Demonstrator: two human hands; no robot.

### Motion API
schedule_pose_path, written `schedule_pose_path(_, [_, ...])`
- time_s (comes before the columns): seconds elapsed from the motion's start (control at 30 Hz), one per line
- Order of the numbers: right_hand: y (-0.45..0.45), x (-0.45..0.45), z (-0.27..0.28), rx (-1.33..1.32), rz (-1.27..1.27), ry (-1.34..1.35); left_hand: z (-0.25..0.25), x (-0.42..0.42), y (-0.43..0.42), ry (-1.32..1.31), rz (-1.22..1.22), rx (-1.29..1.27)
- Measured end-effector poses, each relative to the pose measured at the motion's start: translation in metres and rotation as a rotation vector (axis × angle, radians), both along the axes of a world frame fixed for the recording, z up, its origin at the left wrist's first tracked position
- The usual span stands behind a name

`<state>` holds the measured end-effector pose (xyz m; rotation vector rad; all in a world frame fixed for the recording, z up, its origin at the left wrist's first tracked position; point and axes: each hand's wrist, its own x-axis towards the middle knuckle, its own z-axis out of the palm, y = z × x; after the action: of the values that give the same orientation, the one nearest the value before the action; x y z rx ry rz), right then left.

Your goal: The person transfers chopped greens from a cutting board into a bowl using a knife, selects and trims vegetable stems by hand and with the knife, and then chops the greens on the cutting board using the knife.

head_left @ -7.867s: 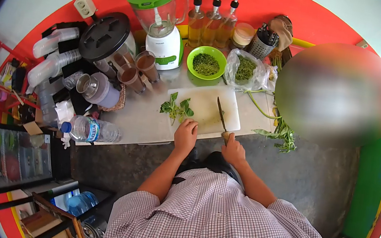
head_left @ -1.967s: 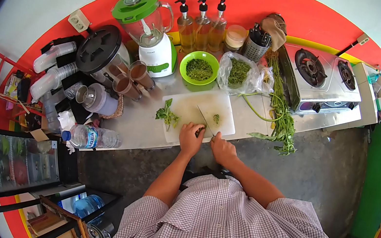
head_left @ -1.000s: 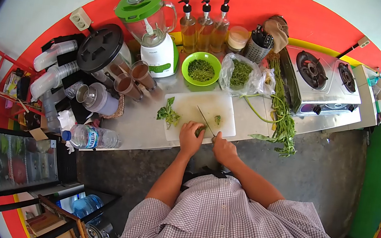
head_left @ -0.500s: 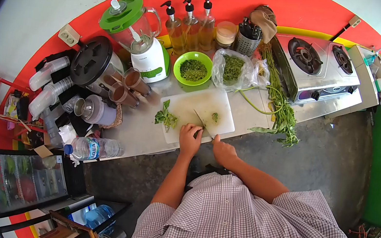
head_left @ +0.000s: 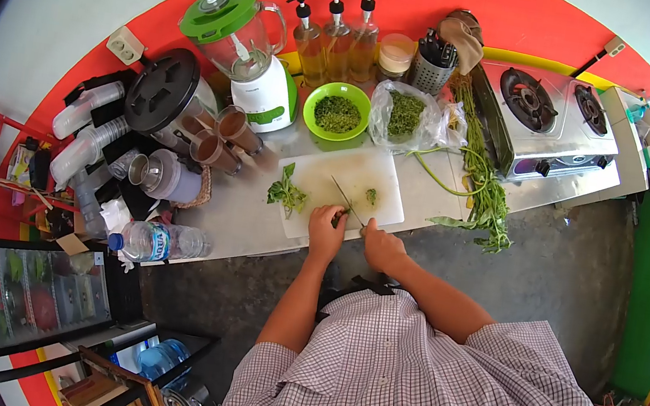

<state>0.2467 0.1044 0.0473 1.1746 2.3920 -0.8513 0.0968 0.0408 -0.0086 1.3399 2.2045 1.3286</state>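
Knife [head_left: 345, 196] has shifted left; bowl [head_left: 335, 136] and bag [head_left: 430, 126] hold chopped greens [head_left: 337, 114].

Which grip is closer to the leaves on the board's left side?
Left. The left grip is a short way right of the leaves and slightly closer to the body; the right grip is farther right, holding the knife.

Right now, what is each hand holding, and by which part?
The right hand grips the knife by its handle. The left hand holds some greens in its curled fingers; by which part, I can't tell.
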Motion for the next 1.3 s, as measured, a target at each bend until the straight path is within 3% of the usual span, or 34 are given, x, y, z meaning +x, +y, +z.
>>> schedule_pose_path(0.13, [-0.009,0.002,-0.01,0.024,0.008,-0.021,0.006,-0.004,0.004,0.01,-0.045,-0.124])
schedule_pose_path(0.4, [-0.011,0.002,-0.01,0.101,0.061,-0.018,0.002,-0.002,0.003,0.194,-0.058,-0.044])
schedule_pose_path(0.57, [-0.003,0.001,0.0,0.015,0.028,-0.017,0.0,0.004,-0.003,0.267,-0.051,-0.018])
schedule_pose_path(0.67, [-0.006,0.0,0.019,-0.02,-0.031,-0.036,0.005,0.002,-0.002,0.179,-0.02,-0.005])
schedule_pose_path(0.83, [-0.015,0.005,-0.01,0.016,-0.015,-0.012,0.021,-0.011,0.012,-0.093,-0.036,-0.289])
schedule_pose_path(0.97, [-0.008,0.0,0.012,-0.006,-0.007,-0.046,0.025,-0.01,0.011,-0.022,-0.059,-0.369])
schedule_pose_path(1.13, [-0.018,0.007,-0.002,-0.015,-0.027,-0.054,0.017,0.012,0.001,0.303,0.004,-0.273])
schedule_pose_path(1.3, [-0.009,0.004,0.0,-0.075,-0.021,-0.024,0.021,0.004,0.009,0.155,0.034,-0.326])
